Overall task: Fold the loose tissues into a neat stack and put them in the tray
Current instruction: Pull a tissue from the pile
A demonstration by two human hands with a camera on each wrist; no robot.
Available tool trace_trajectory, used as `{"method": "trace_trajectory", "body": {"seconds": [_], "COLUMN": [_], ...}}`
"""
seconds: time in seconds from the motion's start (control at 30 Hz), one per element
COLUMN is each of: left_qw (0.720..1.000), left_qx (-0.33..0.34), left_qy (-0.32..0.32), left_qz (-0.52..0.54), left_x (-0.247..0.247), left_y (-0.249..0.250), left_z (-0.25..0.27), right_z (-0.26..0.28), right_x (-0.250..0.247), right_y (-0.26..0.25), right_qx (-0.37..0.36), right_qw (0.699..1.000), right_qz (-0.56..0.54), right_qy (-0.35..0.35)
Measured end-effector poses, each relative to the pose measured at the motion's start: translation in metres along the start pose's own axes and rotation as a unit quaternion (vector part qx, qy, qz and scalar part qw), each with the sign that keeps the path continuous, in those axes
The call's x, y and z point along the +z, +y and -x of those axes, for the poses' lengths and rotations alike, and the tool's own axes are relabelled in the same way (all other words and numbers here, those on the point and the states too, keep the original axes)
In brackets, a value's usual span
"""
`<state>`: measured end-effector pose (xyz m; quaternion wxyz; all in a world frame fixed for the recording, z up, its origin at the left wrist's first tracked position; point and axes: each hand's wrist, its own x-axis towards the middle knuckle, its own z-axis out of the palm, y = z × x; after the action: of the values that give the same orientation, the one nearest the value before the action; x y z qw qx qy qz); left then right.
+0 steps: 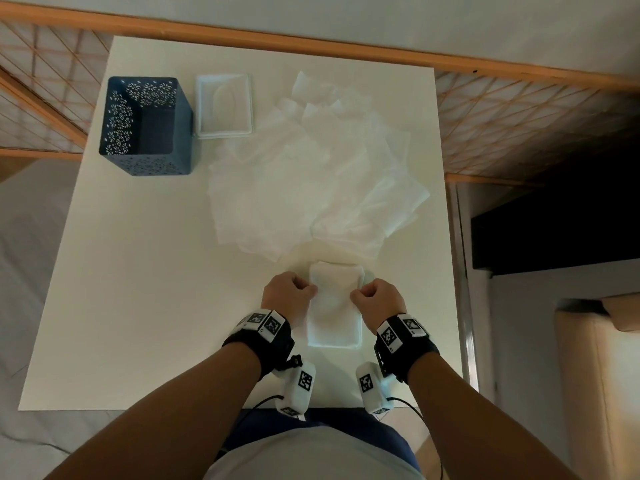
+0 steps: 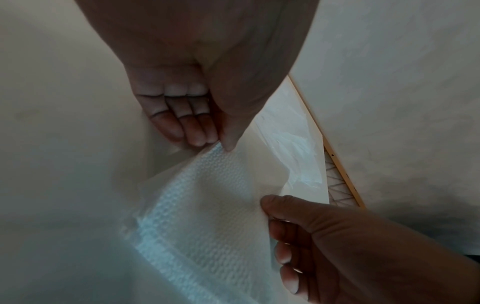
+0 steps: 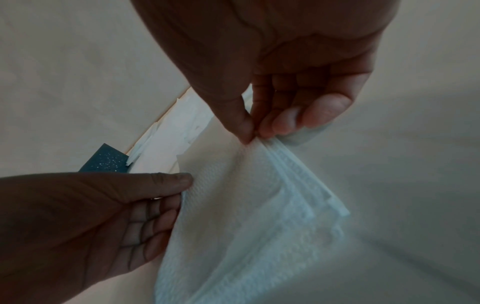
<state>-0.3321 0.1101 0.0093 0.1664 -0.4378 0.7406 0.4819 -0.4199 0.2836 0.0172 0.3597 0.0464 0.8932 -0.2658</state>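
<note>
A: From the head view, both hands are sitting at the folded tissue stack (image 1: 334, 306) on the table's (image 1: 138, 306) near edge, tray (image 1: 224, 105) far off.

B: The wrist views are showing more: left hand (image 2: 197, 102) and right hand (image 3: 293, 98) are each pinching a layered corner.

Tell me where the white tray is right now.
In the head view the white tray sits at the far left of the table, just right of the blue perforated basket and left of the loose tissues.
</note>
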Motion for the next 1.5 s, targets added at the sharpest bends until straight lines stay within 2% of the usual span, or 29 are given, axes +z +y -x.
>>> {"method": "trace_trajectory", "body": {"seconds": [0.2,0.33,0.47,0.67,0.87,0.93,1.1,1.3,1.5], "left_qw": [1.0,0.999,0.997,0.995,0.995,0.995,0.996,0.995,0.988], "left_qx": [0.003,0.037,0.074,0.1,0.095,0.093,0.088,0.093,0.117], "left_qy": [0.012,0.02,0.022,-0.021,-0.013,-0.005,0.011,0.029,0.084], "left_qz": [0.02,0.014,0.01,-0.015,-0.024,-0.021,-0.008,0.012,0.054], "left_x": [-0.011,-0.03,-0.046,-0.058,-0.075,-0.081,-0.093,-0.1,-0.099], "left_y": [0.005,0.003,-0.008,-0.029,-0.037,-0.035,-0.028,-0.021,0.006], "left_z": [0.004,0.012,0.022,0.025,0.017,0.012,0.001,-0.002,0.009], "right_z": [0.002,-0.013,-0.041,-0.076,-0.085,-0.087,-0.084,-0.073,-0.043], "right_x": [-0.022,-0.032,-0.017,0.014,0.039,0.043,0.044,0.026,-0.009], "right_y": [-0.024,-0.072,-0.13,-0.188,-0.198,-0.198,-0.193,-0.189,-0.193], "right_qx": [-0.035,-0.125,-0.203,-0.164,-0.088,-0.08,-0.132,-0.15,-0.17], "right_qw": [0.999,0.99,0.973,0.978,0.986,0.99,0.984,0.988,0.981], "right_qz": [0.007,0.052,0.111,0.128,0.144,0.117,0.116,0.034,-0.097], "right_qy": [0.019,0.031,-0.002,-0.008,0.007,0.004,-0.01,0.012,0.012]}}
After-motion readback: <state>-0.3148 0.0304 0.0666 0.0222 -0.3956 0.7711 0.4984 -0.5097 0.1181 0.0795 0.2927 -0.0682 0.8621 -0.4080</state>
